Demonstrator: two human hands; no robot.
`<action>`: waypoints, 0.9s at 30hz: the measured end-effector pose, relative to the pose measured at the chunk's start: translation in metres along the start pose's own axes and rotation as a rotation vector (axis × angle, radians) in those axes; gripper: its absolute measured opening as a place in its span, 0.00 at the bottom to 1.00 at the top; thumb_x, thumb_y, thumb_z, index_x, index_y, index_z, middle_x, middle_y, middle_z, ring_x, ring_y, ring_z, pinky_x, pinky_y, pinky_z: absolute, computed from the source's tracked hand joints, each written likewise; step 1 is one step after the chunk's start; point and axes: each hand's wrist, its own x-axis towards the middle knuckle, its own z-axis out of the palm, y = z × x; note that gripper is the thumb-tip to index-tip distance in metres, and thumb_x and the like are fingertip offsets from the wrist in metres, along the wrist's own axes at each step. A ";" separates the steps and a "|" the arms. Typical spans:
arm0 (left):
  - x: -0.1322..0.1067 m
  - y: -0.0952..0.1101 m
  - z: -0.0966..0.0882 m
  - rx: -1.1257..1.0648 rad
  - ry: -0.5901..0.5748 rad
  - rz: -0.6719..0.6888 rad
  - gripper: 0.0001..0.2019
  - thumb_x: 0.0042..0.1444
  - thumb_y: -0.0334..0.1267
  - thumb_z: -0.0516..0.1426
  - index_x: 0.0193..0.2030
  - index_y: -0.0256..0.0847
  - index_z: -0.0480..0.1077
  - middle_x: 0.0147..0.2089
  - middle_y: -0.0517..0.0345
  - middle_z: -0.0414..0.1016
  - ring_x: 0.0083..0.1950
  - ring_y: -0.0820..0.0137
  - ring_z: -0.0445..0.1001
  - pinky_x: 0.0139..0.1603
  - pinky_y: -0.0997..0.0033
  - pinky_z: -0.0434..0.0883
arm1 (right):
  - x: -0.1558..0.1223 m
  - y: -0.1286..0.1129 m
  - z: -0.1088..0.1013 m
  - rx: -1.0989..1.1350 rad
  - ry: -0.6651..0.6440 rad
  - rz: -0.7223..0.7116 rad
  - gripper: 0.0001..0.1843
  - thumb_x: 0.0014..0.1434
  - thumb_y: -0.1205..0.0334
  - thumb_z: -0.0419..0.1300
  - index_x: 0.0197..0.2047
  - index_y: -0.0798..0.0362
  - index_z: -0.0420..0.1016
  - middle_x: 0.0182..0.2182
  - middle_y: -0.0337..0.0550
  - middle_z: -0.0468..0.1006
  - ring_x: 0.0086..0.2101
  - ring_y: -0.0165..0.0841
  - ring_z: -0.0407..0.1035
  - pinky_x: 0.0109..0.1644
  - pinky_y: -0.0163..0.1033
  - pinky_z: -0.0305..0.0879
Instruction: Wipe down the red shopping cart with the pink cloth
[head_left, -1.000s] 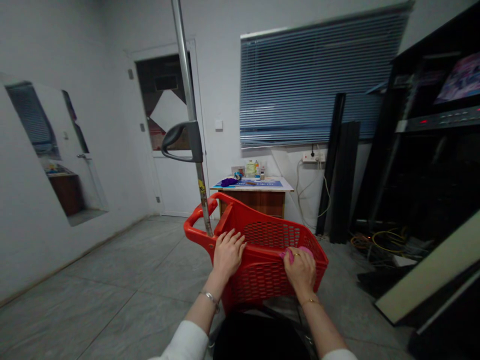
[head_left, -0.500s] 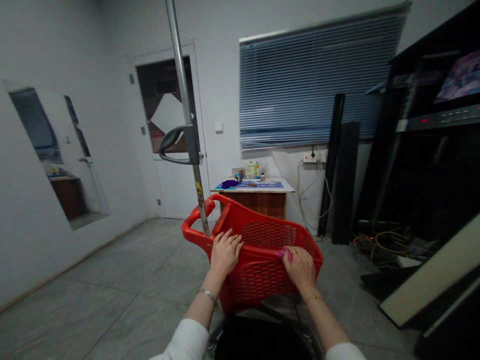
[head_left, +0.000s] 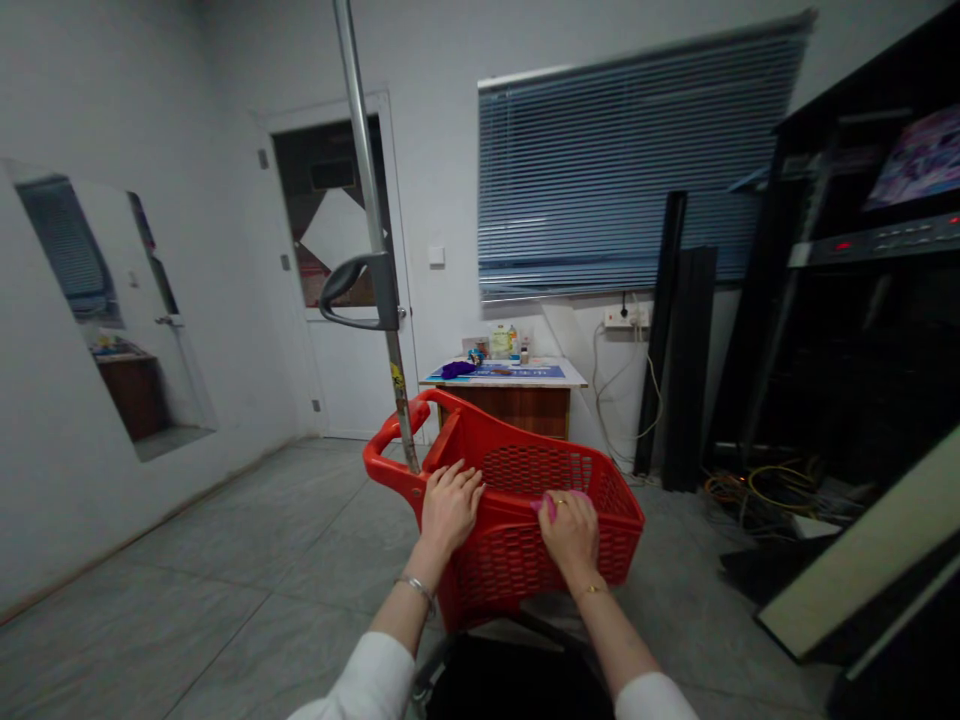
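My left hand lies flat over the near rim of a red plastic shopping cart basket, fingers spread and holding nothing else. My right hand presses a pink cloth against the same rim, to the right of my left hand. Most of the cloth is hidden under my fingers. An upright metal pole with a black curved handle rises from the basket's far left corner. The basket's inside shows as empty where visible.
A wooden desk with bottles and a purple item stands ahead beneath a blind-covered window. Black panels, tangled cables and a dark equipment rack occupy the right. A white door stands behind the pole.
My right hand has slid left along the rim with the pink cloth, closer to my left hand. The left hand stays in place, and the view has shifted only slightly.
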 end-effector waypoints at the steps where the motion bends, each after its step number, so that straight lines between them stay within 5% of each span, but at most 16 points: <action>1: 0.000 0.000 0.000 0.003 0.001 0.002 0.14 0.66 0.37 0.51 0.51 0.47 0.76 0.53 0.55 0.79 0.61 0.59 0.70 0.59 0.51 0.63 | 0.002 -0.014 0.002 0.025 -0.012 -0.011 0.11 0.64 0.63 0.52 0.40 0.54 0.75 0.34 0.45 0.77 0.38 0.34 0.66 0.53 0.43 0.56; 4: -0.002 -0.002 0.000 0.012 0.002 0.010 0.14 0.66 0.38 0.51 0.51 0.47 0.76 0.53 0.55 0.79 0.61 0.59 0.70 0.60 0.52 0.63 | 0.006 -0.041 0.006 0.081 -0.024 -0.021 0.11 0.64 0.63 0.51 0.41 0.53 0.75 0.34 0.44 0.77 0.38 0.34 0.66 0.52 0.43 0.56; 7: -0.003 -0.005 -0.001 0.018 -0.002 0.018 0.14 0.66 0.38 0.51 0.52 0.47 0.75 0.53 0.55 0.78 0.61 0.60 0.70 0.60 0.52 0.63 | 0.005 -0.038 0.004 0.105 -0.053 -0.062 0.12 0.64 0.63 0.50 0.43 0.53 0.75 0.36 0.44 0.77 0.39 0.34 0.67 0.50 0.41 0.57; 19: -0.002 -0.003 0.000 -0.008 -0.010 0.013 0.14 0.66 0.39 0.51 0.52 0.48 0.75 0.53 0.56 0.79 0.61 0.60 0.70 0.60 0.52 0.63 | -0.023 0.100 -0.015 -0.075 -0.001 0.067 0.15 0.63 0.59 0.51 0.42 0.54 0.77 0.38 0.46 0.79 0.42 0.36 0.68 0.51 0.41 0.59; 23: -0.002 -0.002 0.000 -0.008 0.000 0.008 0.14 0.66 0.38 0.51 0.51 0.48 0.76 0.52 0.56 0.79 0.61 0.59 0.70 0.60 0.51 0.63 | -0.025 0.097 -0.011 -0.093 0.063 0.068 0.14 0.63 0.59 0.51 0.41 0.55 0.76 0.37 0.48 0.78 0.42 0.37 0.67 0.53 0.43 0.59; 27: -0.001 -0.002 0.001 -0.002 0.000 0.006 0.14 0.66 0.38 0.50 0.50 0.48 0.76 0.51 0.55 0.80 0.60 0.59 0.71 0.59 0.50 0.64 | -0.018 0.065 -0.004 -0.031 0.073 0.029 0.13 0.63 0.62 0.51 0.41 0.55 0.75 0.35 0.47 0.78 0.38 0.36 0.67 0.54 0.45 0.58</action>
